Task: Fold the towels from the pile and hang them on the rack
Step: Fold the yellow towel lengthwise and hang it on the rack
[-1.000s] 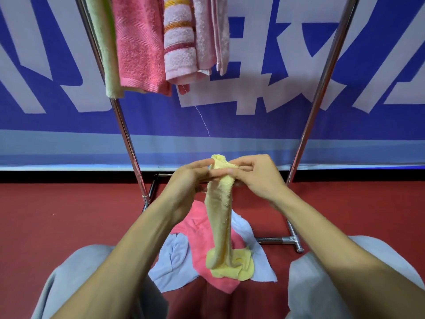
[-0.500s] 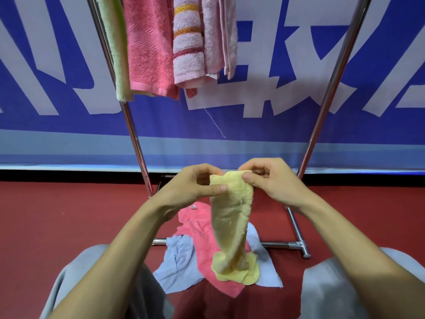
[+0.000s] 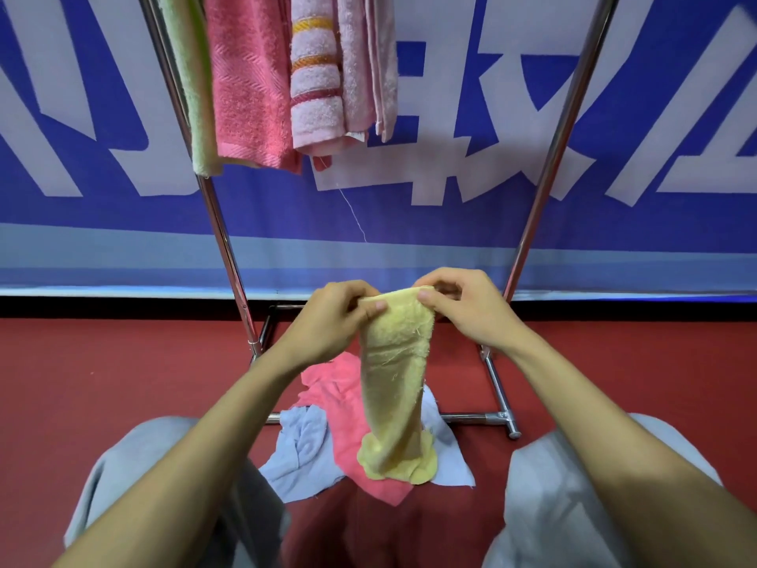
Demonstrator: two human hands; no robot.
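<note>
At frame centre we pinch the top edge of the yellow towel (image 3: 395,375) between the left hand (image 3: 334,321) and right hand (image 3: 467,307), held close together, its lower end resting on the pile (image 3: 323,448) at lower centre, before the rack (image 3: 223,235) holding towels (image 3: 250,79) at upper left.

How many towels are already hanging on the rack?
4, left to right: light green terry towel, coral pink towel, pale pink striped towel, plain pale pink towel. Others may be hidden behind them.
</note>
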